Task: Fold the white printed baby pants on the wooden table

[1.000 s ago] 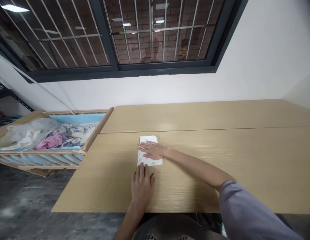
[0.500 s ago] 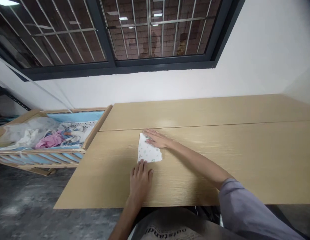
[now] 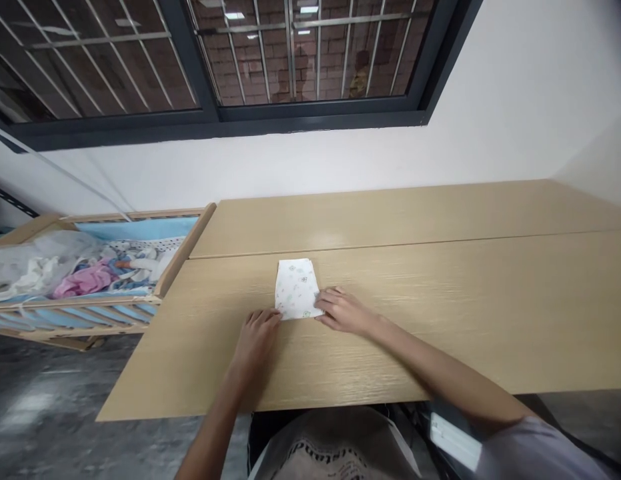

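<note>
A small folded white cloth (image 3: 296,289) with a sparse printed pattern lies flat on the wooden table (image 3: 415,300). My left hand (image 3: 260,333) is at the cloth's near left corner, its fingers closed together on that edge. At the near right corner, my right hand (image 3: 343,310) pinches the cloth between thumb and fingers. Both hands rest low against the tabletop, and the fingertips partly cover the corners.
On the left stands a wooden crib (image 3: 185,250) with a blue lining, holding a pink cloth (image 3: 87,277), other fabrics and a translucent plastic bag (image 3: 55,250). A white wall and a barred, dark-framed window (image 3: 210,117) rise behind the table. A seam runs along the tabletop.
My right hand has come down from the cloth's top to its near right corner. My left hand has shifted slightly left and closed on the near left corner. The view has moved a little.
</note>
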Demonstrator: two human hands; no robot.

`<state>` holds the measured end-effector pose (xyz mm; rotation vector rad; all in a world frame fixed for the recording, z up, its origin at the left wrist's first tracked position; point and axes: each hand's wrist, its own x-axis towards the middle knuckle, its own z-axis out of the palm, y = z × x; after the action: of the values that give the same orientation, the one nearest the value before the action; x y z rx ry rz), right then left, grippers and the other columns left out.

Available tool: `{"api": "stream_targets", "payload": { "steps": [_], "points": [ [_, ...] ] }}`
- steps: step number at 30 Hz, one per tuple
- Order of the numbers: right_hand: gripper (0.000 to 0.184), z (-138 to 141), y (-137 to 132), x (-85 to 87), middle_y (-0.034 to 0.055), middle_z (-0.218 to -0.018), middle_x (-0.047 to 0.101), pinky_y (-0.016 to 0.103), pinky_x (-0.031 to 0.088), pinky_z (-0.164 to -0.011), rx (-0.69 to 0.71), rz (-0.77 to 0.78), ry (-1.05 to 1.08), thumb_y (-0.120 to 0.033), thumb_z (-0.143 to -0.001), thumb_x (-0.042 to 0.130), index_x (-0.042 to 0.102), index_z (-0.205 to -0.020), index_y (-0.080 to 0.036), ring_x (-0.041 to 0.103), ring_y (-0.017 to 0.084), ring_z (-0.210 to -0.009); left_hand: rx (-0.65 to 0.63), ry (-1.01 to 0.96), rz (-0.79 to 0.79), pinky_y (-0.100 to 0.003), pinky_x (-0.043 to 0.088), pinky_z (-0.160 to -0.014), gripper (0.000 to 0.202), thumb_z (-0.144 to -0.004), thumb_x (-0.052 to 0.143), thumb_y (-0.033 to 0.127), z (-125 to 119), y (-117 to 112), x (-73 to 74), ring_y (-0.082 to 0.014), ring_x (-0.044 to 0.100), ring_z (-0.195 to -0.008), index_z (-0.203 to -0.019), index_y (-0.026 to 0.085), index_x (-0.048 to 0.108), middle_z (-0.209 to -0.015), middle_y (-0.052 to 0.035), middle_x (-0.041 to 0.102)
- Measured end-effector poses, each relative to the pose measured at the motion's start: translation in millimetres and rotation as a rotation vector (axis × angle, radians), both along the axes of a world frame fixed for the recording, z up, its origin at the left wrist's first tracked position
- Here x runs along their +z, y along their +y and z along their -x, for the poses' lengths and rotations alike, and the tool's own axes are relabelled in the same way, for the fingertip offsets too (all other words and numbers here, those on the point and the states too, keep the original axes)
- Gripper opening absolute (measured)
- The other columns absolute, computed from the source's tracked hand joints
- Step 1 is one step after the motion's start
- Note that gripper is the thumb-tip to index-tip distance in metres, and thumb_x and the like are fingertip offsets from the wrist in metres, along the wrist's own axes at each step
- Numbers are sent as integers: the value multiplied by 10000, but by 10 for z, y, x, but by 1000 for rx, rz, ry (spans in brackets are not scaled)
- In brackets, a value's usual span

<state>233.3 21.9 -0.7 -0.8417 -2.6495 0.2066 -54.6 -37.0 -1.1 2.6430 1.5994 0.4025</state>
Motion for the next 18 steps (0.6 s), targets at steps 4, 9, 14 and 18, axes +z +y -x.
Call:
{"api": "stream_targets", "payload": {
  "steps": [4, 9, 14, 18],
  "points": [
    [262, -17, -146, -44, 139, -1135, 678, 454, 428, -985, -79, -47, -9, -255, -1014, 459, 682, -1124, -174, 590, 279, -1129, 4, -4, -8, -439, 478, -954, 296, -940, 500, 103, -115, -11, 14, -264, 627, -1091, -1139, 229, 679, -1188, -77, 715],
    [247, -79, -363, 96, 119, -1129, 670, 463, 421, -989, -138, 50, 48, -221, -965, 488, 690, -1103, -193, 573, 275, -1121, 3, -91, 24, -401, 484, -918, 240, -990, 462, 177, -217, -171, 165, -228, 645, -1017, -1085, 242, 672, -1097, -50, 729],
    [196, -115, -416, 279, 107, -1103, 627, 455, 414, -969, -199, 183, 150, -226, -946, 507, 667, -1056, -198, 552, 262, -1084, 23, -201, -21, -391, 471, -887, 194, -998, 475, 239, -268, -202, 377, -227, 643, -970, -1019, 240, 668, -1011, -44, 724],
    [200, -66, -297, 339, 86, -1052, 647, 445, 416, -953, -229, 275, 178, -240, -989, 439, 635, -1014, -210, 568, 251, -1060, 39, -274, -72, -379, 478, -863, 160, -974, 478, 229, -284, -35, 456, -224, 627, -921, -948, 209, 634, -937, -53, 694]
  ]
}}
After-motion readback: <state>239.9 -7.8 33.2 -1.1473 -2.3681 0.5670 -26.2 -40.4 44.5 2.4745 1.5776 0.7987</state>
